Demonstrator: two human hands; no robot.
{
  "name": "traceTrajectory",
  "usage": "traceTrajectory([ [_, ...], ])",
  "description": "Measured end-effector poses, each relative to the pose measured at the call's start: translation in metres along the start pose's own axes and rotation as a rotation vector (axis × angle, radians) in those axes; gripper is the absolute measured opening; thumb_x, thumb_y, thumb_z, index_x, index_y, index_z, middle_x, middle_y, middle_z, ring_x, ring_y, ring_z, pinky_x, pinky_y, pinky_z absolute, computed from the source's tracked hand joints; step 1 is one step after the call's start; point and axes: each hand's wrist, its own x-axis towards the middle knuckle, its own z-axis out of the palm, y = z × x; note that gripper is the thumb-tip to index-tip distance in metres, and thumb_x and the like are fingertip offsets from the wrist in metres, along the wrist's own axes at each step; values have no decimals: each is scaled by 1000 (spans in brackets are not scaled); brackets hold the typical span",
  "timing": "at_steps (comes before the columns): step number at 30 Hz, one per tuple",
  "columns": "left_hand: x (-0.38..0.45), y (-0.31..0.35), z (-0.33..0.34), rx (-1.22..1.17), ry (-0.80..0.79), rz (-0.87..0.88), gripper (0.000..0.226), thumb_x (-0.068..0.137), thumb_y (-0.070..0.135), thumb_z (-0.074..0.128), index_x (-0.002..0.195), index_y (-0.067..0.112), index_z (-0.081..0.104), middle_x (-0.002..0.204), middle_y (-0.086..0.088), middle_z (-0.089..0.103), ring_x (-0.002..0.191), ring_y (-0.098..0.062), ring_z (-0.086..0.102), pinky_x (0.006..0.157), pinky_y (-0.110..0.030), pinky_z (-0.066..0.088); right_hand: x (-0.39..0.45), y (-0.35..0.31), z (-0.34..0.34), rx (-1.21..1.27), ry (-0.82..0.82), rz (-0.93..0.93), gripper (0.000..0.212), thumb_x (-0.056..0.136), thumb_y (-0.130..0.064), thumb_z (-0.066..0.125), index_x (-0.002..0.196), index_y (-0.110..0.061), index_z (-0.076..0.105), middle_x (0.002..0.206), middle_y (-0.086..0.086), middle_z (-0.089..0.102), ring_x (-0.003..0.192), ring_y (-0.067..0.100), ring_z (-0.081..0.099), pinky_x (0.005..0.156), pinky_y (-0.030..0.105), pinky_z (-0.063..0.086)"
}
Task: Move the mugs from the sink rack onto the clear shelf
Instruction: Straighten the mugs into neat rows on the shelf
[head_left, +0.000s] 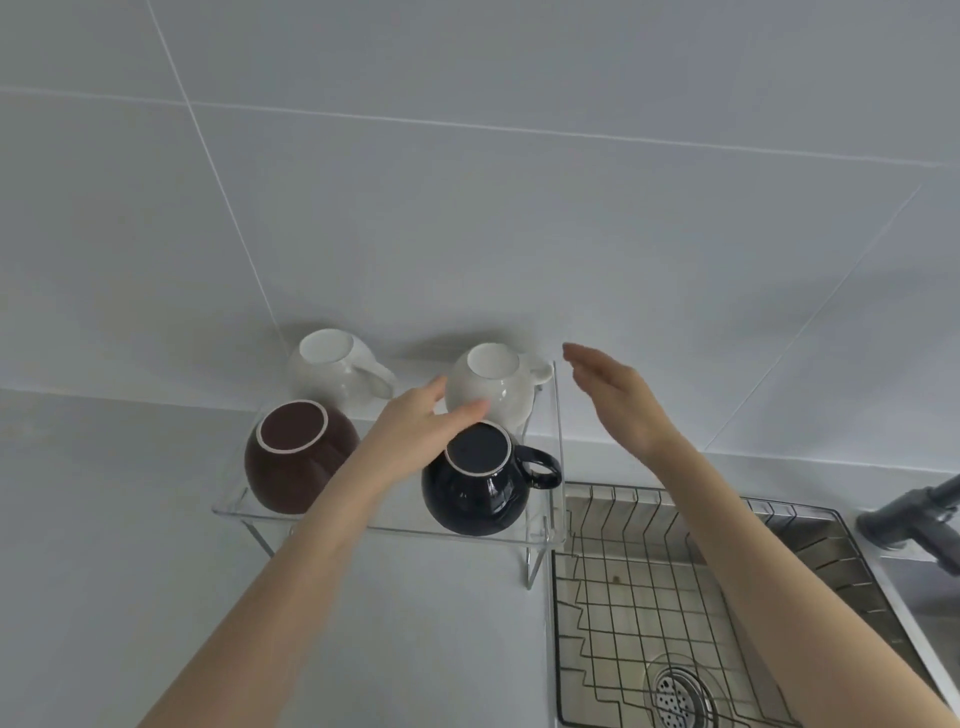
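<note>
Four mugs sit upside down on shelf (556, 457), rack (649, 597) empty. Left grip (415, 421) spread, beside white mug (493, 389); right grip (613, 395) spread, empty (a bump could topple the mug off the right edge).

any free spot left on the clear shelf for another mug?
Hardly. The clear shelf is crowded: two white mugs at the back, brown mug and black mug in front. Only the middle strip remains, under the left hand. The sink rack is bare.
</note>
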Motion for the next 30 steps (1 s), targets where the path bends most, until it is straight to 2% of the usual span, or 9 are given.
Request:
traceTrajectory([
  [2, 8, 4, 9, -128, 58, -25, 39, 89, 25, 49, 127, 19, 48, 112, 8, 53, 117, -16, 46, 85, -21, 28, 17, 4, 7, 44, -33, 56, 46, 92, -11, 39, 137, -16, 36, 146, 1, 37, 135, 14, 31, 105, 22, 22],
  [5, 29, -3, 20, -231, 119, -75, 14, 84, 16, 46, 82, 23, 58, 79, 12, 49, 80, -10, 46, 66, -18, 33, 30, 16, 22, 158, -43, 126, 49, 90, -13, 39, 139, -15, 31, 149, 1, 31, 138, 13, 25, 104, 21, 18],
  [8, 32, -8, 22, -270, 110, -118, 21, 82, 16, 41, 65, 10, 52, 59, 5, 41, 59, -14, 36, 55, -25, 26, 24, 21, 31, 253, -46, 143, 45, 95, -34, 27, 138, -19, 33, 150, -4, 29, 132, 1, 23, 103, 18, 13],
  [11, 32, -9, 19, -313, 110, -133, 34, 85, 17, 39, 52, 24, 41, 41, 10, 37, 40, -5, 35, 46, -20, 26, 20, 20, 32, 331, -55, 168, 57, 93, -50, 10, 139, -24, 31, 153, -7, 22, 140, 5, 13, 106, 24, 5],
  [15, 40, -14, 15, -366, 112, -144, 6, 79, 28, 41, 78, 23, 43, 88, 5, 44, 78, -10, 38, 66, -23, 30, 13, 21, 33, 356, -48, 200, 64, 90, -56, 3, 139, -28, 32, 155, -6, 16, 143, 9, 6, 113, 33, -1],
  [17, 44, -17, 12, -361, 104, -154, 17, 70, 34, 40, 83, 23, 44, 97, 3, 44, 89, -13, 37, 78, -28, 31, 7, 21, 34, 353, -51, 201, 64, 89, -57, 3, 138, -29, 33, 155, -7, 15, 143, 8, 4, 112, 32, -2],
  [21, 50, -21, 6, -366, 96, -145, 7, 82, 26, 42, 80, 25, 48, 95, 3, 46, 92, -14, 39, 84, -28, 31, -5, 20, 35, 377, -65, 194, 62, 90, -53, 1, 139, -29, 30, 154, -10, 17, 142, 4, 4, 105, 25, 0],
  [25, 55, -23, 4, -384, 88, -124, 10, 69, 34, 41, 69, 29, 49, 92, 6, 48, 92, -12, 40, 88, -29, 29, -15, 21, 39, 419, -65, 202, 59, 91, -52, 1, 138, -32, 30, 153, -14, 18, 141, 3, 5, 108, 27, 0],
  [30, 57, -32, 8, -414, 98, -82, 24, 65, 33, 38, 87, 26, 34, 93, 4, 34, 90, -12, 27, 72, -28, 25, -18, 24, 42, 444, -59, 206, 56, 91, -52, 1, 136, -36, 30, 153, -15, 17, 141, 4, 4, 113, 31, -1],
])
